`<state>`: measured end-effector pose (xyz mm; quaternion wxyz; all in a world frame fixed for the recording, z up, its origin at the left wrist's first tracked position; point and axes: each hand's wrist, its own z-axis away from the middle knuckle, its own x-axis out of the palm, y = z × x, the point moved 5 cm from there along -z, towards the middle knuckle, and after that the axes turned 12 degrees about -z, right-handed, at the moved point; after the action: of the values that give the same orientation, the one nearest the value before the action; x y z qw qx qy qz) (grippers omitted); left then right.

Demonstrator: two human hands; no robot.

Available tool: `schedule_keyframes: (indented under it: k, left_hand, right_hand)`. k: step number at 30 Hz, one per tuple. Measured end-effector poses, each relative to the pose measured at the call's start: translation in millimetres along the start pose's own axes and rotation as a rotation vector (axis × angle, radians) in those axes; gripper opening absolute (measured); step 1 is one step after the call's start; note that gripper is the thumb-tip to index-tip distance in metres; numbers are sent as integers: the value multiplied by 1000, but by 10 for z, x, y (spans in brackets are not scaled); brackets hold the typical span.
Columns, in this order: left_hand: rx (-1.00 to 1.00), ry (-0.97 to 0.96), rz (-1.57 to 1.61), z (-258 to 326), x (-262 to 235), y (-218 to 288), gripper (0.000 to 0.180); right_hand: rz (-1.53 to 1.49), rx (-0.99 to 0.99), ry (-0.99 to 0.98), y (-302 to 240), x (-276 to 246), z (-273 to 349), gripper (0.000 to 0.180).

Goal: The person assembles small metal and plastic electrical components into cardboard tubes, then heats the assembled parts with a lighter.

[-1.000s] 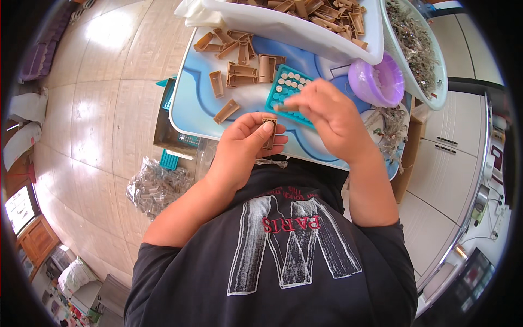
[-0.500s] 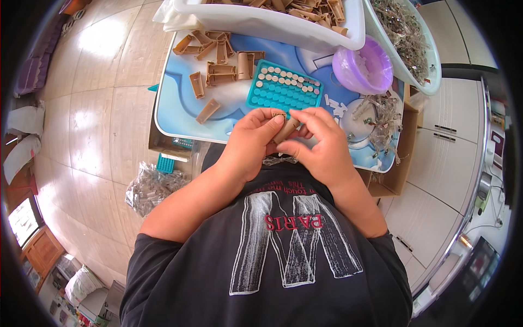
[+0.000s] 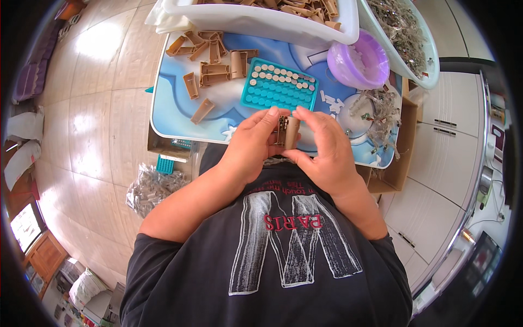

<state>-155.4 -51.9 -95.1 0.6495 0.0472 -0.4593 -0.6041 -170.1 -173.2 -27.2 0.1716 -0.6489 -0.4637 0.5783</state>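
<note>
Both hands meet over the near edge of a small blue table (image 3: 174, 117). My left hand (image 3: 251, 146) and my right hand (image 3: 322, 148) together pinch one tan plastic housing (image 3: 287, 132), held upright between the fingertips. Just beyond it lies a teal tray (image 3: 279, 87) with rows of round wells, the far rows filled with small pale discs. Several loose tan housings (image 3: 210, 62) are scattered on the table's left part.
A white tub (image 3: 261, 19) of tan housings stands at the back. A purple bowl (image 3: 358, 61) of white bits and a white basin (image 3: 406, 35) of wired parts are at right. Wired parts (image 3: 376, 111) lie on the table. A clear bag (image 3: 150, 188) rests on the tiled floor.
Both hands drew back from the teal tray toward my body and came together on the tan housing, now held upright between them.
</note>
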Motion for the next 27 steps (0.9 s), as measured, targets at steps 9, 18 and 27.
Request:
schedule_keyframes:
  k: [9, 18, 27]
  left_hand:
    - [44, -7, -28, 55, 32, 19, 41]
    - [166, -14, -166, 24, 59, -27, 33]
    - [490, -2, -863, 167, 116, 129, 49]
  right_hand:
    - [51, -21, -11, 3, 79, -2, 73]
    - [85, -15, -1, 48, 114, 19, 73]
    - [-426, 295, 34, 303, -3, 131, 33]
